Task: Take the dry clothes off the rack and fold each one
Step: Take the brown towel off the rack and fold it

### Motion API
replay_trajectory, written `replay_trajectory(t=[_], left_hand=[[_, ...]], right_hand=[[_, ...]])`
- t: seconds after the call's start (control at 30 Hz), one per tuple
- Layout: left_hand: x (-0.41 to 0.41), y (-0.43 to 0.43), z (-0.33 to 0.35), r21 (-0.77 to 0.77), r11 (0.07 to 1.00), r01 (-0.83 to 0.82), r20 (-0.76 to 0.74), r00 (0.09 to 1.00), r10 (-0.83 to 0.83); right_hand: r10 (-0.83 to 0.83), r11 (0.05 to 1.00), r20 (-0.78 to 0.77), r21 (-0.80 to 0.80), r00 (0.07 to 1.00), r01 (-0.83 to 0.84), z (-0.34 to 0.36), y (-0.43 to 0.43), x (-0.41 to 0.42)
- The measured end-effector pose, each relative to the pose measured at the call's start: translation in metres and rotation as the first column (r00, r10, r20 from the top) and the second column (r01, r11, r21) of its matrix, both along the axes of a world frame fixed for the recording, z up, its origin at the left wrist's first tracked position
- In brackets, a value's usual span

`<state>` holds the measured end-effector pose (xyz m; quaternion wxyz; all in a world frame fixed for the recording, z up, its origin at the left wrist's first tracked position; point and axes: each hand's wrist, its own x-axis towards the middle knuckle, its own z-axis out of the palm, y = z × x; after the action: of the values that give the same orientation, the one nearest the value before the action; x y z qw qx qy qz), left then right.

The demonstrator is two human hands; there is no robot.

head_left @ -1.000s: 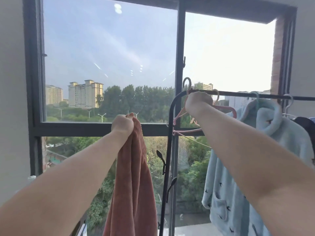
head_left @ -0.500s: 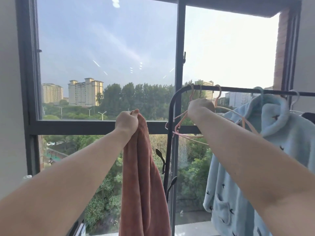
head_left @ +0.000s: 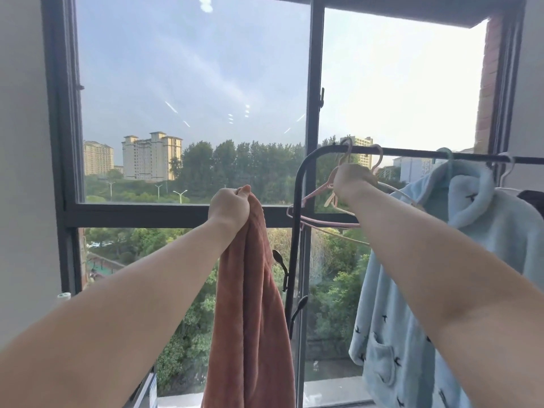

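Up at the left end of the black metal clothes rack (head_left: 412,152), by the window, I judged the job barely begun. One piece was off the rail: the long rust-brown plush cloth (head_left: 250,319) dangled from my left hand (head_left: 229,207), clear of the rack and just left of its upright post, bunched and not yet folded. Whether it was a towel or a garment I could not tell from the way it hung.

Everything else waited. A pale blue fleece robe with small dark bird prints (head_left: 412,290) hung on its hanger from the rail to the right, and the edge of a dark garment (head_left: 531,200) showed at the far right. Both had yet to come down and be folded, along with the cloth I held.

My left fingers were curled tight into a fist round the gathered top of the rust-brown cloth, the thumb tip showing above it — a full grip, nothing loose.

My right hand (head_left: 351,179) was raised just under the rail, closed round the necks of the empty thin pink plastic hangers (head_left: 323,223), whose hooks sat over the bar. I saw only the back of that hand — the fingertips were hidden, though the knuckles were plainly bent round the hangers.
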<state>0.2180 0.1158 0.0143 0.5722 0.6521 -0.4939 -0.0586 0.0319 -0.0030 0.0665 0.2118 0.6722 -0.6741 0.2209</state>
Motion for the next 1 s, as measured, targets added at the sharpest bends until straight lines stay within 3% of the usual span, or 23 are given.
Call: replay_trajectory(t=[0.3,0.47,0.57,0.67,0.73,0.8,0.87,0.93,1.0], left_hand=[[0.0,0.0,0.01,-0.002,1.0,-0.028,-0.001,1.0,0.028],[0.001,0.002,0.009,-0.002,0.999,-0.047,0.017,0.999,0.047],[0.004,0.005,0.008,-0.001,0.998,-0.059,0.016,0.998,0.059],[0.01,0.013,0.007,-0.004,0.998,-0.066,0.022,0.998,0.066],[0.013,0.021,0.006,-0.006,0.998,-0.057,0.017,0.998,0.057],[0.018,0.034,0.002,-0.016,0.999,-0.05,0.009,0.999,0.05],[0.022,0.046,-0.002,-0.034,0.999,-0.032,-0.005,0.999,0.032],[0.029,0.058,-0.007,-0.056,0.998,-0.02,-0.014,1.0,0.019],[0.038,0.074,-0.013,-0.059,0.998,-0.018,-0.019,1.0,0.017]], right_hand=[[-0.085,0.993,-0.188,0.062,0.978,0.098,0.006,0.003,-0.009],[-0.124,0.987,-0.168,0.081,0.978,0.139,0.007,0.007,-0.015],[-0.17,0.985,-0.235,-0.005,0.957,0.174,0.003,0.012,-0.01],[-0.063,0.985,-0.385,-0.172,0.921,-0.005,-0.007,0.025,0.005],[0.2,0.958,-0.386,-0.115,0.901,-0.262,-0.021,0.037,0.022],[0.504,0.862,-0.187,0.17,0.843,-0.478,-0.04,0.053,0.046],[0.635,0.663,0.076,0.457,0.768,-0.593,-0.06,0.067,0.069],[0.666,0.458,0.282,0.576,0.69,-0.677,-0.079,0.08,0.09],[0.674,0.285,0.443,0.582,0.591,-0.761,-0.098,0.09,0.108]])
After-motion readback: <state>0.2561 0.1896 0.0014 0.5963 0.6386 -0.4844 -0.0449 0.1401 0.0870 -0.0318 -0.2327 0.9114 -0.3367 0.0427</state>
